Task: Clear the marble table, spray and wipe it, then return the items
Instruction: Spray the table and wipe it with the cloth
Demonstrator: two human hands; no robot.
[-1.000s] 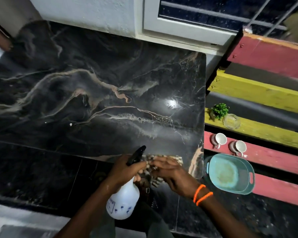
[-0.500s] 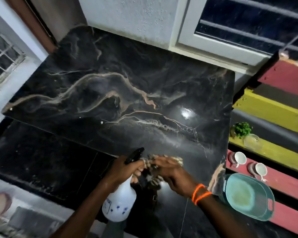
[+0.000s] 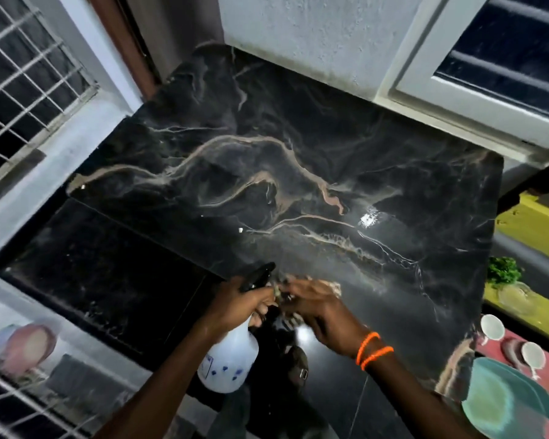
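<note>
The black marble table (image 3: 298,160) with tan veins fills the middle of the view, its top bare. My left hand (image 3: 238,307) grips the neck of a white spray bottle (image 3: 229,364) with a black nozzle (image 3: 256,275), held just off the table's near edge. My right hand (image 3: 320,315), with orange bands at the wrist, is closed on a crumpled patterned cloth (image 3: 332,286) right beside the nozzle. Most of the cloth is hidden by the fingers.
On the coloured wooden bench to the right sit a teal tray (image 3: 507,403), two white cups (image 3: 492,326) (image 3: 533,354), a small green plant (image 3: 503,269) and a glass dish (image 3: 517,296). A wall and window frame back the table. A barred window is at left.
The view has swung left, so the table and bench sit further right in frame. Both hands stay together at the table's near edge with bottle and cloth.
</note>
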